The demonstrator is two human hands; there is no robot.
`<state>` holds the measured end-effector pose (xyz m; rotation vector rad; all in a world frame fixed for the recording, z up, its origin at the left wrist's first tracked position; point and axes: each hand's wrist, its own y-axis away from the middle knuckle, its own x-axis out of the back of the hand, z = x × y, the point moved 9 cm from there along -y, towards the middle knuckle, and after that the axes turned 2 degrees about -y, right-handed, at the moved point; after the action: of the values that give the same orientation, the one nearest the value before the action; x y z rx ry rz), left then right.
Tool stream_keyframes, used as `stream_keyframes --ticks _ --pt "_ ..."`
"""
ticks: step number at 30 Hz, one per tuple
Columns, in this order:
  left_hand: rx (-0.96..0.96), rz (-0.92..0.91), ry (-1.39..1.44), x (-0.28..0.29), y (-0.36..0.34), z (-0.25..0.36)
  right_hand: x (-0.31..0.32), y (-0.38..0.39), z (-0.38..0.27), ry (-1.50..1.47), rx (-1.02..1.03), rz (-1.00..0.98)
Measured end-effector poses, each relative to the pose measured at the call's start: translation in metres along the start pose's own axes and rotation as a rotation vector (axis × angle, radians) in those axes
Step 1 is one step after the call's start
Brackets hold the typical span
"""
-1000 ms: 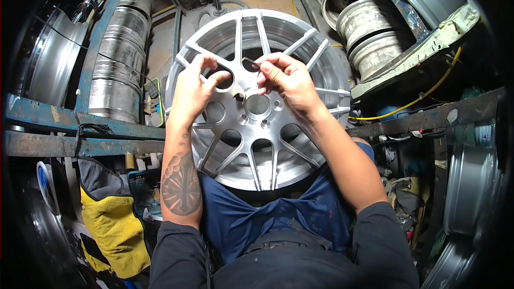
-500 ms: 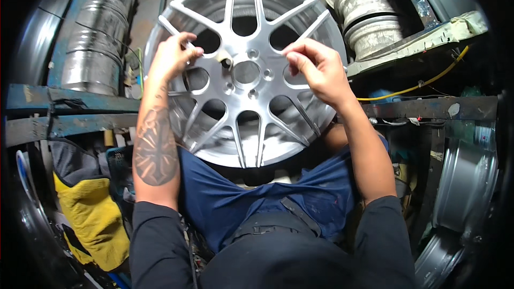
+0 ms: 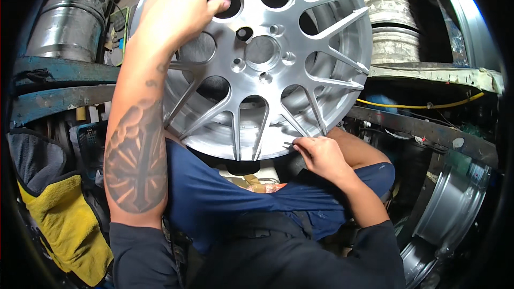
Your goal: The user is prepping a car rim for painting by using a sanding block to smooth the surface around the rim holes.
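A silver multi-spoke alloy wheel [image 3: 300,69] stands tilted on my lap, its face toward me. My left hand [image 3: 179,10] grips a spoke at the wheel's upper left, fingers curled over the metal. My right hand [image 3: 321,155] is at the wheel's lower rim, fingers pinched on a small thin metal piece [image 3: 289,144] that touches the rim edge. What kind of piece it is I cannot make out. The hub with its bolt holes [image 3: 261,53] is uncovered between my hands.
Bare steel rims [image 3: 393,27] are stacked at the upper right and a ribbed metal barrel [image 3: 69,16] at the upper left. Blue metal rails [image 3: 59,83] run on the left. A yellow cloth [image 3: 64,225] lies lower left, another rim [image 3: 455,208] lower right, a yellow cable [image 3: 417,106] behind.
My right hand dropped from the wheel's upper right spokes to its lower rim. My left hand stayed on the upper left spokes. The wheel now sits closer and higher in view.
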<state>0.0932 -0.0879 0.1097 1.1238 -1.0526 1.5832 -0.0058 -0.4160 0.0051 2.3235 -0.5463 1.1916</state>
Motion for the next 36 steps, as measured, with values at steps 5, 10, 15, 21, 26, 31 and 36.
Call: stream_keyframes --ticks 5,10,15,21,26,31,36 --pt "-0.105 0.256 0.184 0.042 0.035 0.077 -0.011 -0.002 0.014 0.195 -0.041 -0.061" --pt "-0.588 0.049 0.513 -0.004 0.132 0.232 -0.015 -0.007 0.019 -0.161 -0.076 0.233" --pt "-1.172 -0.497 0.616 -0.018 0.263 0.284 0.001 -0.019 0.015 0.073 -0.064 0.033" --pt "-1.178 -0.547 0.491 -0.016 0.268 0.265 -0.019 -0.015 0.037 -0.188 -0.215 -0.096" --pt "-1.139 -0.563 0.407 -0.013 0.269 0.253 -0.028 -0.011 0.008 0.093 0.016 -0.162" --pt "-0.943 -0.638 0.445 -0.01 0.229 0.225 -0.033 -0.004 0.002 0.228 0.091 -0.116" --pt "-0.547 0.146 -0.029 0.028 0.065 0.11 -0.016 0.001 0.031 0.083 -0.069 -0.132"
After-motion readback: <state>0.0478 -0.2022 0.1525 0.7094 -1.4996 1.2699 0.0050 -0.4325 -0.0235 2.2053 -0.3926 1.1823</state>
